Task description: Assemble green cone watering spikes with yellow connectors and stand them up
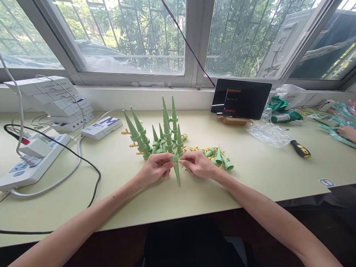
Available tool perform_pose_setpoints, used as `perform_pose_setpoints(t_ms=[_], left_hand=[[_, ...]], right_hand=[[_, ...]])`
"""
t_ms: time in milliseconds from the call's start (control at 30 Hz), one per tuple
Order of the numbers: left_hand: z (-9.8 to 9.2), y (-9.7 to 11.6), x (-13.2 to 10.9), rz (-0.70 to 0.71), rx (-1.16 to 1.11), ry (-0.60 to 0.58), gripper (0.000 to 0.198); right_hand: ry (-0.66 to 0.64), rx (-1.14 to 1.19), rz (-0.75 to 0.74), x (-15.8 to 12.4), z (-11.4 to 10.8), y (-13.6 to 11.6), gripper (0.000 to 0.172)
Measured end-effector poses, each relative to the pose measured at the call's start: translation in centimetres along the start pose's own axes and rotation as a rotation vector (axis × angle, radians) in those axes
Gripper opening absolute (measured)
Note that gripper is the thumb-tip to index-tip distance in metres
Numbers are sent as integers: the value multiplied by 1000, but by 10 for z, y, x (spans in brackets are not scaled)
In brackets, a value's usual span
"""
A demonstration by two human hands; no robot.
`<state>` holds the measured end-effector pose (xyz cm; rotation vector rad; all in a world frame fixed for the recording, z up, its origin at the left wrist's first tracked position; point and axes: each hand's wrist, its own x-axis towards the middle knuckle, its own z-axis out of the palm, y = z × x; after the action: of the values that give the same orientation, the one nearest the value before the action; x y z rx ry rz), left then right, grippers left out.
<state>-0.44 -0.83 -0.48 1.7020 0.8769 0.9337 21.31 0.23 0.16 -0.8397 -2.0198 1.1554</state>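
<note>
Between my hands a green plastic plant-watering spike hangs point down over the near part of the table. My left hand is closed, its thumb and fingers pinching the spike's collar from the left. My right hand is closed too, fingertips pinched together right beside the collar; what they hold, if anything, is hidden. Just behind stand several green spikes point up, some with yellow side valves. Loose green spikes lie beyond my right hand among a pile of small yellow parts.
A power strip, cables and stacked white boxes occupy the left side. A tablet with a phone leans at the back. To the right are a screwdriver, plastic bags and another person's hand.
</note>
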Motion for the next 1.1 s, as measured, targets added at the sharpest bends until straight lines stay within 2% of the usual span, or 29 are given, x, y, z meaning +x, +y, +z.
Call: perform_pose_setpoints(t_ms=[267,533,1100], left_hand=[[-1,7,2,-61,-67,-67,21],[1,2,0,5,21,-11,22],[0,1,2,-47,-57,-28,28]], right_hand=[[19,-17,-23,-1,2,-1,18],[1,-25,0,-1,0,0,19],[15,-64,-32,0,0,-2,18]])
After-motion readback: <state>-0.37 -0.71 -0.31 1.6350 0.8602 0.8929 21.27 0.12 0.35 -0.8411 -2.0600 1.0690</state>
